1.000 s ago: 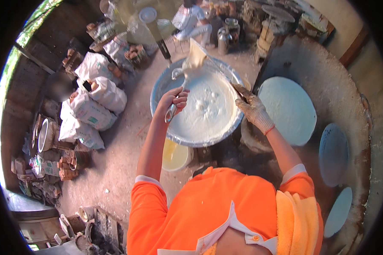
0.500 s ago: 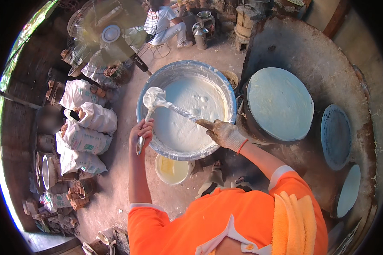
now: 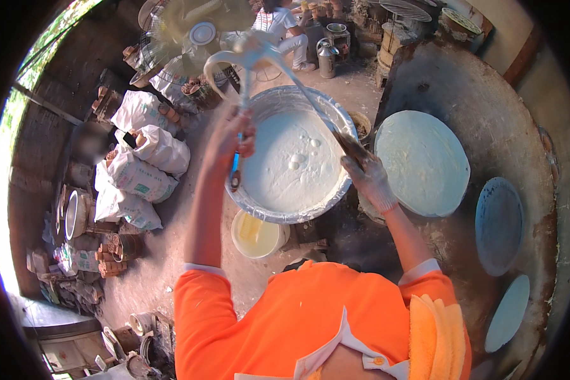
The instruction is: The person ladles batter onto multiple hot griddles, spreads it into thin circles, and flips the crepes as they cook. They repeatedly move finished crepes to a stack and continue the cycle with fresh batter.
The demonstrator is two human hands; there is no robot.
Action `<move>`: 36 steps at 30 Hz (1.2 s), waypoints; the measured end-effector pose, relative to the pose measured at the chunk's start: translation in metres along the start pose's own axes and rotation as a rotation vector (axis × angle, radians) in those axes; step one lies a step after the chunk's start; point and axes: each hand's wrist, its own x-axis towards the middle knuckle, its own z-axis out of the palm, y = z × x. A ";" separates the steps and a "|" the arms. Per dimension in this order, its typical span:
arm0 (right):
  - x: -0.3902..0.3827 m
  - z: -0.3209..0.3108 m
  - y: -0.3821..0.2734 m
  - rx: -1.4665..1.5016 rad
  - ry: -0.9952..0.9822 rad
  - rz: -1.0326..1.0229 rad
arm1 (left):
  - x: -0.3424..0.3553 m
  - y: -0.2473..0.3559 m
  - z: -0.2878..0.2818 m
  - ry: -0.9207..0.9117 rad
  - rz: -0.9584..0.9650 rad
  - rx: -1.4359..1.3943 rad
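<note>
A large metal basin [image 3: 250, 209] in front of me holds thick white batter [image 3: 285, 164] with a few bubbles on top. My left hand [image 3: 231, 133] is closed round the handle of a ladle [image 3: 247, 79]; the handle's end sticks out below the fist. Raised above the basin's far left rim, the ladle's head is blurred and coated in batter, and a pale loop of it hangs to the left. My right hand [image 3: 367, 174], in a stained work glove, grips a batter-coated stick [image 3: 307, 95] that slants up left to the ladle's head.
A pale yellow tub [image 3: 237, 237] stands below the basin. Right of it is a round pan with a pale sheet [image 3: 421, 161]. A fan [image 3: 201, 33] stands far left, near white sacks [image 3: 142, 174]. Beyond the basin sits another person [image 3: 275, 25], near a metal can [image 3: 327, 60].
Both hands have lifted the ladle and stick up and away from me, above the far rim. The stick now points more steeply, and a loop of batter hangs from the ladle.
</note>
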 end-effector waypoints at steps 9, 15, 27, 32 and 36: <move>-0.012 0.021 0.032 -0.232 -0.072 0.131 | 0.034 -0.075 -0.068 -0.400 -0.408 -0.870; -0.012 0.081 0.045 -0.415 -0.203 0.205 | 0.060 -0.106 -0.099 -0.259 -0.453 -1.120; -0.176 -0.047 0.018 -0.041 0.139 0.476 | -0.030 -0.082 0.040 -0.430 -0.413 -0.353; -0.264 -0.092 -0.016 -0.002 0.452 0.773 | -0.031 -0.076 0.161 -0.811 -0.431 -0.113; -0.352 -0.086 0.026 0.572 1.067 0.605 | -0.032 -0.107 0.296 -1.056 -0.431 0.033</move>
